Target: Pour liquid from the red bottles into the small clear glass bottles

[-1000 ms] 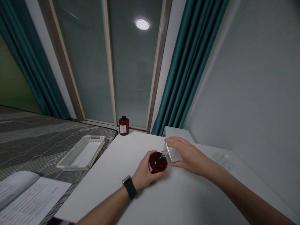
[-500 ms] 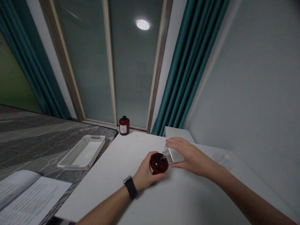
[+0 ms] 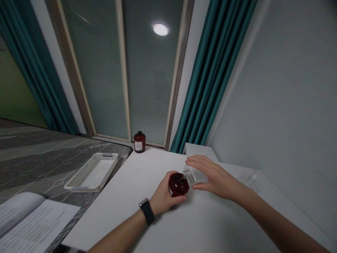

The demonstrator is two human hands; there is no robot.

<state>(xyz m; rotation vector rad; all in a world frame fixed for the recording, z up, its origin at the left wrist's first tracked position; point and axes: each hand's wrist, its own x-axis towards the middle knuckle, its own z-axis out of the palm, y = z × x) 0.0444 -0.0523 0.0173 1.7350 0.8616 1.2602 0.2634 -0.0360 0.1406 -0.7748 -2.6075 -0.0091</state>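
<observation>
My left hand [image 3: 166,193], with a dark watch on its wrist, is wrapped round a dark red-brown bottle [image 3: 179,185] over the white table. In my right hand [image 3: 210,175] is a clear glass bottle [image 3: 195,176], tipped on its side with its neck toward the left. That neck meets the mouth of the red-brown bottle; whether the two touch, and whether liquid flows, I cannot make out. Part of a white label shows by my left fingers.
A second red-brown bottle [image 3: 139,142] with a black cap stands at the white table's [image 3: 126,203] far left corner. Crumpled clear plastic [image 3: 250,180] lies at the right. On the grey marbled surface are a white basket [image 3: 110,173] and an open book [image 3: 50,221].
Both hands keep their grip on their bottles. The clear bottle looks turned very slightly; otherwise almost nothing has moved.
</observation>
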